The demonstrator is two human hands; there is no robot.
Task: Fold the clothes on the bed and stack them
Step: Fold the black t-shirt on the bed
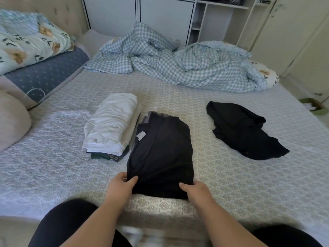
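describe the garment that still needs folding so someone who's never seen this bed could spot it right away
Start from the crumpled blue checked duvet at the far end of the bed, then come toward the near right. The crumpled black garment lies there alone and untouched. Unlike the folded dark garment gripped by both hands, or the white-topped stack, it is a loose, uneven heap.

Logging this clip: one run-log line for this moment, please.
both hands: left hand, right hand grip near edge of folded dark garment | stack beside it | black garment unfolded
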